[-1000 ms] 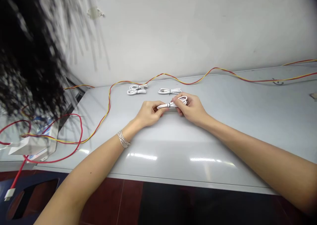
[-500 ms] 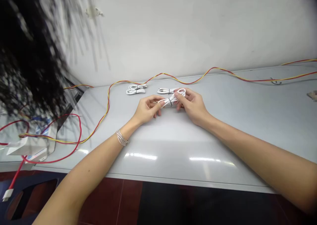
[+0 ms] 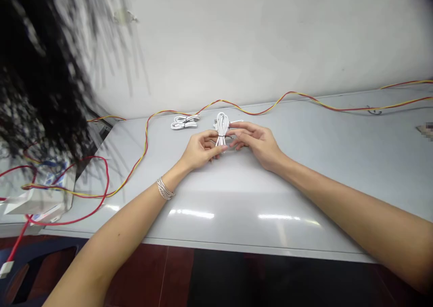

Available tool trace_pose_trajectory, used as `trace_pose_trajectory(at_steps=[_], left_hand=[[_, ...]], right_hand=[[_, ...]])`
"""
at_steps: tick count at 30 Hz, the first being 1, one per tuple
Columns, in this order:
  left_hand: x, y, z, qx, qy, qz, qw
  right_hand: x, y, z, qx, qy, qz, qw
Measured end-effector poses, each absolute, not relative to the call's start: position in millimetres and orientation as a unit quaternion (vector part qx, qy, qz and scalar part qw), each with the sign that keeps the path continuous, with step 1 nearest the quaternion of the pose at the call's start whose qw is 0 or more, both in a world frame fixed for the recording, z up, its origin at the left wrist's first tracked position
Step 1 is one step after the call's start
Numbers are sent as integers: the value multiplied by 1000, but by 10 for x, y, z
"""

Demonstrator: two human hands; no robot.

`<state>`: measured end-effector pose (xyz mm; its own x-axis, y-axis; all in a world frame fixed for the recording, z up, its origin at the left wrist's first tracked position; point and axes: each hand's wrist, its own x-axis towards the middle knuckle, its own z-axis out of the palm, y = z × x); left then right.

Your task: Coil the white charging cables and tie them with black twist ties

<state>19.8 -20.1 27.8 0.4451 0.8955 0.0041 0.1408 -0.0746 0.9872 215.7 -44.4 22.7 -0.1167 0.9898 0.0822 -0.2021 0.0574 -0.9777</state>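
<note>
A coiled white cable (image 3: 222,123) stands upright, its loops up, with a black twist tie (image 3: 221,136) round its middle. My left hand (image 3: 203,149) grips the lower part of this coil between thumb and fingers. From the right, my right hand (image 3: 257,141) has its thumb and fingertips drawn together at the loose end of the tie; the exact contact is hard to see. Behind the held coil lies another white cable bundle (image 3: 238,121), partly hidden. Farther left, more white cable (image 3: 184,122) bound with a black tie rests on the grey table (image 3: 216,190).
A twisted red and yellow wire (image 3: 145,140) runs along the back of the table by the wall (image 3: 253,41). At left are a red cable (image 3: 107,176) and a white box (image 3: 37,201). Dark hair (image 3: 37,72) covers the upper left.
The held coil has turned from lying sideways to upright. My right hand has let go of its loops and moved to the tie, while my left hand keeps its grip.
</note>
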Motion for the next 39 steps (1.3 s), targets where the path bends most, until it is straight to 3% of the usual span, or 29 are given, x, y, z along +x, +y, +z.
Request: trace_pose_trajectory(at_steps=[7,12,16,26,29,39], left_hand=[[157,-76,173,631,451,404,484],[61,11,176,708,509,396,287],[52,4,201,735,525,360,232],[-20,92,198,686,589,389,175],[-33,63,253,712,570,388,133],[-69,55,136,731,602,292,139]], right_hand=[[2104,-438,156,-471,-496,494,537],[2223,-389,170,-532,-632,227,516],[2420,-264,127,-602,-656,91,445],[2427,-217,-23,-611,-735,104,277],[2409,-225,-16,-613,-721,107,304],[2359,-183,-84,-625,-684,84,367]])
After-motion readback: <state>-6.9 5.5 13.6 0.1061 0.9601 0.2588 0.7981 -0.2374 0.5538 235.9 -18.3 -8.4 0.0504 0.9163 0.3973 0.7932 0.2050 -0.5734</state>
